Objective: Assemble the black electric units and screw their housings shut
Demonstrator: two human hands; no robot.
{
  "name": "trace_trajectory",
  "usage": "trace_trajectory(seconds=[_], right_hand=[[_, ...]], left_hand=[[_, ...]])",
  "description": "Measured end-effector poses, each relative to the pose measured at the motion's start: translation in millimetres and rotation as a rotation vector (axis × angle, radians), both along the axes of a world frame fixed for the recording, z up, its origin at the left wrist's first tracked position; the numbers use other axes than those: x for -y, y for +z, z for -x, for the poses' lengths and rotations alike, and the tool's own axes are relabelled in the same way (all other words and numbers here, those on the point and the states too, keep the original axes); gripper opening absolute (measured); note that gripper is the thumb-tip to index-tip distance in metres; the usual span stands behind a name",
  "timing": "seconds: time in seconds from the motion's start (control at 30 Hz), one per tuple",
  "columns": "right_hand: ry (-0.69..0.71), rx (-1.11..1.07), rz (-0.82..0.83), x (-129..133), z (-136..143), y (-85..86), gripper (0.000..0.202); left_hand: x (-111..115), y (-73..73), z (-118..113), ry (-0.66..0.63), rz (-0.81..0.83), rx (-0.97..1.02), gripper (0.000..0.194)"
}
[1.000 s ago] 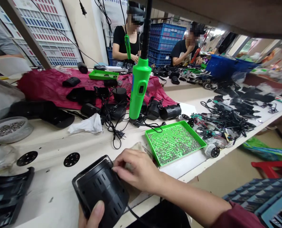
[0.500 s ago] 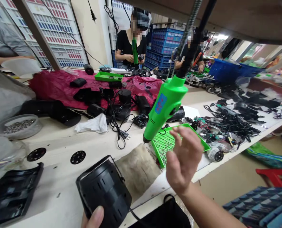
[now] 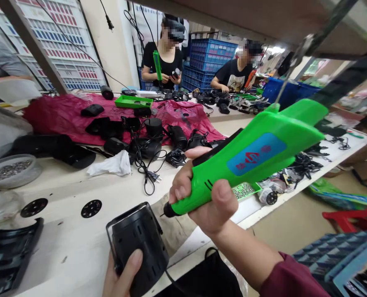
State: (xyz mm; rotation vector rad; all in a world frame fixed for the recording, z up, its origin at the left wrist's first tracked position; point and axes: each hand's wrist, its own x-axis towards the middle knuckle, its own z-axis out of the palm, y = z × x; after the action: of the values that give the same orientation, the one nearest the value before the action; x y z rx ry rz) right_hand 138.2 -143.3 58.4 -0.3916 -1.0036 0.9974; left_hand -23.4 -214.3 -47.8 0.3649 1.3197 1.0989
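Note:
My left hand (image 3: pixel 126 272) grips a black plastic housing (image 3: pixel 141 243) near the bottom of the view, thumb on its slotted side; a metal bracket runs around its rim. Wrapped round a green electric screwdriver (image 3: pixel 248 152) is my right hand (image 3: pixel 208 198), with the tool's dark tip pointing down and left, a little apart from the housing. Beneath the tip lies a brownish cloth pad (image 3: pixel 177 227). A green tray of screws (image 3: pixel 247 189) is partly hidden behind the screwdriver.
Two black discs (image 3: pixel 91 208) and a curved black shell (image 3: pixel 13 251) lie at the left, below a tub of screws (image 3: pixel 13 170). Black parts and cables cover a pink sheet (image 3: pixel 59 115). Two people work across the table. A shelf (image 3: pixel 233 20) hangs overhead.
My right hand, open beside the hanging screwdriver before, has closed round it. The screwdriver has tilted closer to horizontal, its tip moving left and down toward the housing, which my left hand still holds.

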Motion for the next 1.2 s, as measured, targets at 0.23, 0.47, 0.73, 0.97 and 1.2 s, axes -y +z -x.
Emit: trace_trajectory(seconds=[0.23, 0.47, 0.73, 0.97, 1.2], right_hand=[[0.037, 0.022, 0.002, -7, 18, -16.0, 0.04], [0.057, 0.047, -0.013, -5, 25, -19.7, 0.037], [0.006, 0.025, -0.037, 9, 24, -16.1, 0.039], [-0.084, 0.072, -0.088, 13, 28, -14.6, 0.039], [-0.242, 0.085, -0.077, 23, 18, -1.0, 0.04]], left_hand=[[-1, 11.1, -11, -0.009, 0.029, -0.041, 0.088], [3, 18.1, -26, 0.094, -0.17, -0.032, 0.088], [9, 13.7, -30, 0.112, -0.309, 0.002, 0.076], [11, 14.3, -28, 0.131, -0.401, 0.037, 0.069], [10, 15.7, -25, 0.115, -0.345, 0.041, 0.075]])
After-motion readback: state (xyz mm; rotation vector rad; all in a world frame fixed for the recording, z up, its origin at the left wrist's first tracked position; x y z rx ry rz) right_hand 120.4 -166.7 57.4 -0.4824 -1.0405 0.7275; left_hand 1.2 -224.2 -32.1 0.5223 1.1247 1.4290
